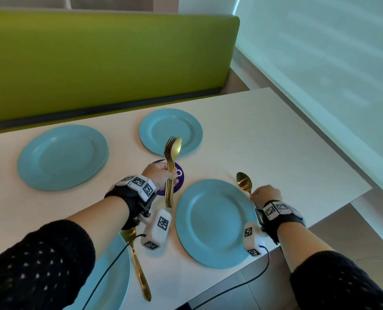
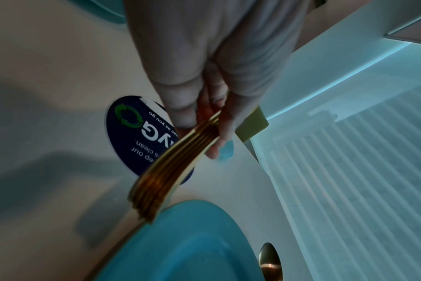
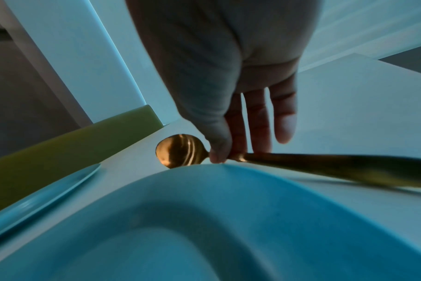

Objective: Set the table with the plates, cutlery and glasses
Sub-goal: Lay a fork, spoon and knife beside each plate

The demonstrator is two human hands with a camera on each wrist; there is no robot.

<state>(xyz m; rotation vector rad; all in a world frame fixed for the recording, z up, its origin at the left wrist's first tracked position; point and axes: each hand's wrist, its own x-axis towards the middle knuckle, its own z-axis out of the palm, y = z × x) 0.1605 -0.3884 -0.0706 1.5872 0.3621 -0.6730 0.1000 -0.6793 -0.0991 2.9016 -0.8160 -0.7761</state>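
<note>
Several blue plates lie on the white table (image 1: 264,139): one far left (image 1: 62,157), one far middle (image 1: 170,130), one near right (image 1: 215,222), one at the near left edge (image 1: 116,276). My left hand (image 1: 161,176) grips a bundle of gold forks and spoons (image 1: 171,166) upright over the purple sticker; the left wrist view shows the stacked handles (image 2: 171,171) held between thumb and fingers. My right hand (image 1: 265,194) pinches a gold spoon (image 1: 244,182) by its neck, just right of the near right plate (image 3: 204,218), bowl (image 3: 180,151) pointing away.
A gold spoon (image 1: 139,267) lies beside the near left plate. A round purple sticker (image 1: 174,180) is stuck mid-table. A green bench backrest (image 1: 96,59) runs behind the table. A white blind and sill (image 1: 320,74) border the right side; the table's right edge drops off.
</note>
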